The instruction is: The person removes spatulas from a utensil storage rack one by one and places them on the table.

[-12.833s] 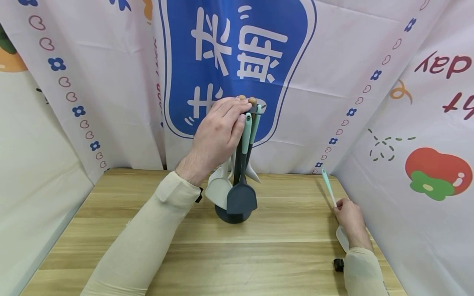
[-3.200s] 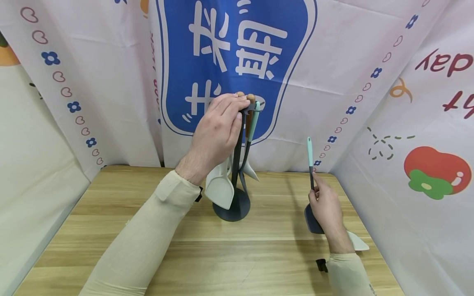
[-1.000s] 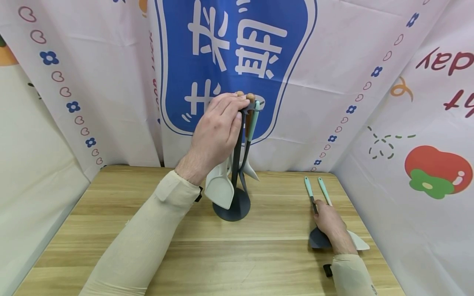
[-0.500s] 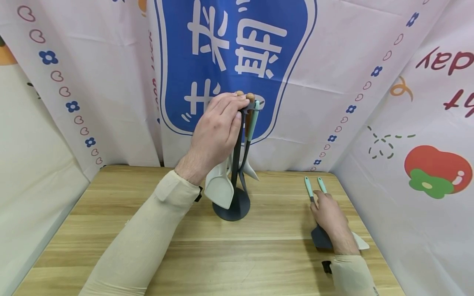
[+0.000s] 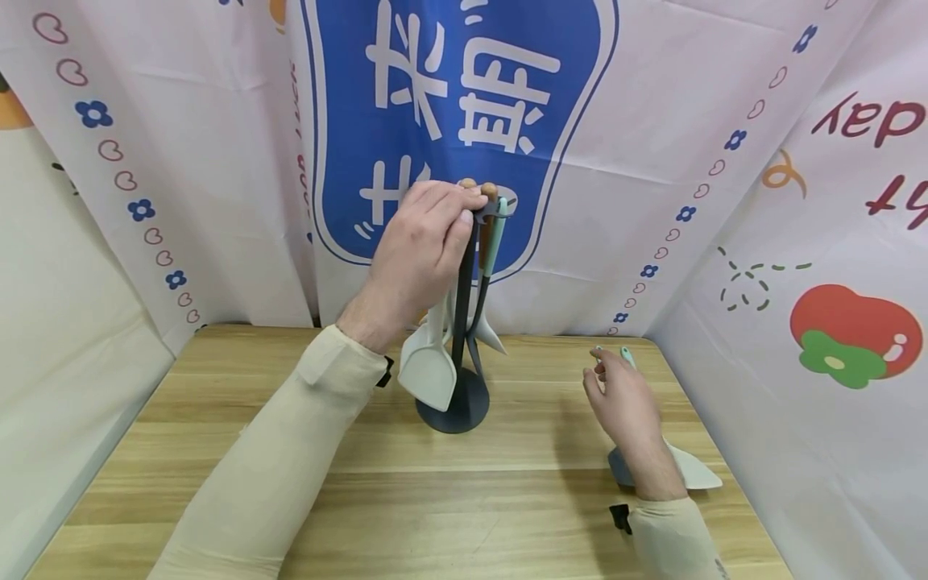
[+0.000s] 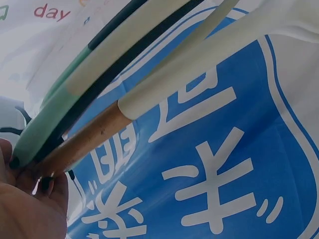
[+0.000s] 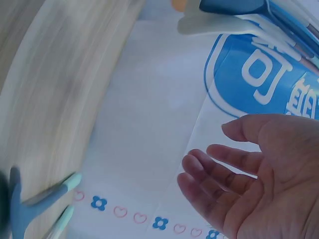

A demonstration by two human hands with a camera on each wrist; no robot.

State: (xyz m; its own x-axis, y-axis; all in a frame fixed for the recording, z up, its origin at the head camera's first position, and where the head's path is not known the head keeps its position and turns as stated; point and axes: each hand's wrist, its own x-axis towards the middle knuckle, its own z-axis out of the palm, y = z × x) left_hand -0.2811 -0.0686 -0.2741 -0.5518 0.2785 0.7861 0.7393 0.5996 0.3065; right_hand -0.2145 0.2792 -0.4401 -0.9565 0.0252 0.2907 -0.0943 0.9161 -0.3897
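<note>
A dark utensil stand (image 5: 471, 413) with a round base stands mid-table. My left hand (image 5: 418, 240) grips its top, the fingers over the rim beside the hanging handle ends. From the stand hang a white turner (image 5: 429, 377), a dark utensil with a mint handle (image 5: 495, 242) and wooden-handled white utensils (image 6: 99, 132). To the right, a dark spatula (image 5: 620, 467) and a white spatula (image 5: 694, 470) lie side by side on the table, partly behind my right hand (image 5: 627, 403). That hand is raised over them with loosely bent fingers, holding nothing in the right wrist view.
The wooden table (image 5: 464, 515) meets a printed cloth wall (image 5: 580, 201) close behind the stand. Another cloth wall (image 5: 797, 435) runs along the right edge beside the spatulas. A cloth side wall (image 5: 72, 338) bounds the left.
The dark spatula has gone from the stand to the table, left of the white one laid down earlier. My right hand has let go of it and risen. My left hand stays on the stand.
</note>
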